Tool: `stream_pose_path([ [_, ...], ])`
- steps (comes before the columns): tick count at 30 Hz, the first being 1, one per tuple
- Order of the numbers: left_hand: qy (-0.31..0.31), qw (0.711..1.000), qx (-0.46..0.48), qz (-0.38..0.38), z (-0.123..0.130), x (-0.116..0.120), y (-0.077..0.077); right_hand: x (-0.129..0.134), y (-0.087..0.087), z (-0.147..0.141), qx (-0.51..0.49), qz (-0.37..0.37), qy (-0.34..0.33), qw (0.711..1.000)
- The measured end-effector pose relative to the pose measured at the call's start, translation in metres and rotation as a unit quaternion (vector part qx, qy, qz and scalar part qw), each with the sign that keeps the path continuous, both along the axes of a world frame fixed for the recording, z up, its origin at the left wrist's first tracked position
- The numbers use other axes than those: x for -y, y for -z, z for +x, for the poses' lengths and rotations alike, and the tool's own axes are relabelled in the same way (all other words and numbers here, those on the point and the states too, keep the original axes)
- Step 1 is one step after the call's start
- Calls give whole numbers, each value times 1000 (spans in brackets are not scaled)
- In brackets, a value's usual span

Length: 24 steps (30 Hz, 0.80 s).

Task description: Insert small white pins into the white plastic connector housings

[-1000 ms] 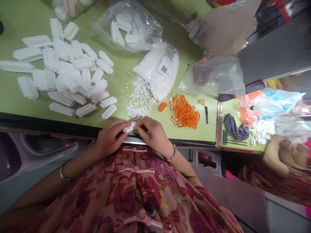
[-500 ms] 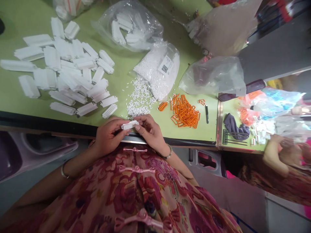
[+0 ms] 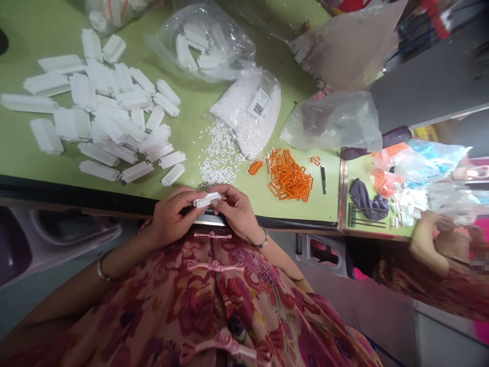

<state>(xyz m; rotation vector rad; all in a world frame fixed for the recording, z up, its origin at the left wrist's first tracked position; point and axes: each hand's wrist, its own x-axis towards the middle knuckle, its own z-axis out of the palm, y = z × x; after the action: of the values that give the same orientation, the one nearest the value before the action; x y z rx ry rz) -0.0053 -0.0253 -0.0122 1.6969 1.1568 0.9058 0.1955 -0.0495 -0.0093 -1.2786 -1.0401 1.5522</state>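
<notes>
A white plastic connector housing (image 3: 207, 200) is held between my two hands at the table's front edge. My left hand (image 3: 173, 214) grips its left end, and my right hand (image 3: 236, 210) pinches the right end with thumb and fingers. Just beyond them lies a scatter of tiny white pins (image 3: 217, 163), spilling from a clear bag (image 3: 250, 112) with a label. White housings (image 3: 110, 112) are heaped to the left, and one with rows of holes (image 3: 173, 175) lies near my left hand. Orange frames (image 3: 290, 176) form a pile to the right.
A thin black tool (image 3: 323, 180) lies right of the orange pile. Clear bags (image 3: 332, 120) stand along the back. On the adjoining table (image 3: 359, 232) are a dark cloth (image 3: 364, 199) and white parts, with another person's arm (image 3: 430, 244) beside them.
The white housing has turned in my fingers, so its rows of holes no longer show, and it has shifted slightly right. Both hands keep hold of it.
</notes>
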Motion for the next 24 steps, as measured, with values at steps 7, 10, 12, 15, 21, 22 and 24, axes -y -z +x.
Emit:
stream_pose_path([
  [7,3,1000,-1,10,0,2,0,-2,2,-5,13,-1,18,1000],
  [10,-31,999,27,-2,-2,2,-3,-9,-6,0,62,32,-24,997],
  [12,-89,994,63,-2,-5,2,-9,-15,-15,7,133,88,-51,986],
  [15,-182,978,99,-18,-11,-1,-20,-19,-23,18,297,201,-77,930],
  [21,-194,975,99,-33,-18,-3,-22,-14,-9,12,466,279,-190,818],
  [22,-190,976,105,-29,-17,-2,-20,-14,-7,9,483,279,-196,806],
  [24,-175,978,113,-21,-14,0,-14,-16,-3,3,510,275,-208,788],
])
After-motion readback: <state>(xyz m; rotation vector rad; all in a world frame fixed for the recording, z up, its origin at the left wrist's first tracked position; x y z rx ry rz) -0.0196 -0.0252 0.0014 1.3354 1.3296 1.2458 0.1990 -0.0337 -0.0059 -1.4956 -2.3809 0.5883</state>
